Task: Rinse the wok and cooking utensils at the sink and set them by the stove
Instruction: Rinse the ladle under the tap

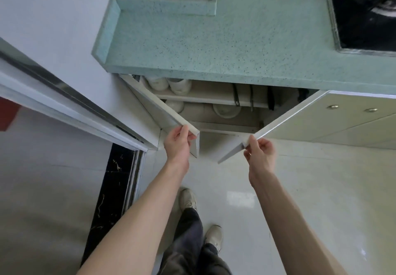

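Under the speckled green counter (246, 39) I am pinching the edge of each cabinet door, left hand (177, 144) and right hand (260, 152), while dark utensil handles (236, 94), likely light, stiff and best taken by the shaft, are hanging inside.

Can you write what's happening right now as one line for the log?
left hand: grips left cabinet door edge | right hand: pinches right cabinet door edge | doors: both ajar

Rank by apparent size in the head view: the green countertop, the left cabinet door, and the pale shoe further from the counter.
1. Green countertop, largest by far.
2. Left cabinet door, seen partly edge-on.
3. Pale shoe, smallest.
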### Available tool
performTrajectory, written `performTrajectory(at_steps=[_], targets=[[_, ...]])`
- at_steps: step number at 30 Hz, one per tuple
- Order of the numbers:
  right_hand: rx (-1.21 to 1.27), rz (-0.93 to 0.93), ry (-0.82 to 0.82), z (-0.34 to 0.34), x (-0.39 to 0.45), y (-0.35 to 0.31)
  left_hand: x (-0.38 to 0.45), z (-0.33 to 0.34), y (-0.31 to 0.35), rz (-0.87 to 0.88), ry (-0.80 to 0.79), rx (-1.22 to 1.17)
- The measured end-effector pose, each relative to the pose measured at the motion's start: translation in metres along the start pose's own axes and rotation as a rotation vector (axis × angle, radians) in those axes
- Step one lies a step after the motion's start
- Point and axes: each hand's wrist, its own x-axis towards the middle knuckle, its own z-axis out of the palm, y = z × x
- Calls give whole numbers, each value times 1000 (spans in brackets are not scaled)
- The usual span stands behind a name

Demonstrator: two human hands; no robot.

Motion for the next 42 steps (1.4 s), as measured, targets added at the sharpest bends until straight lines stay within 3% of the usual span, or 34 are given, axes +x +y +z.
performTrajectory(at_steps=[8,13,21,25,30,36,42], targets=[[-165,-19,-43,-78,-9,12,-15,-64,5,-136,185,76],[-380,-67,34,-126,-5,10,-17,-107,14,-130,251,225],[-866,-181,100,-174,1,-7,-13,-169,36,102,374,823],[-1127,-229,202,-189,-5,-14,-5,-187,53,119,410,1119],[-1505,-204,174,-204,-3,-38,1,-200,64,80,399,1410],[-1525,-201,233,-216,-7,-17,-21,-205,51,43,334,1361],[-1435,-129,175,-232,-8,-11,-28,-226,49,91,223,1432]])
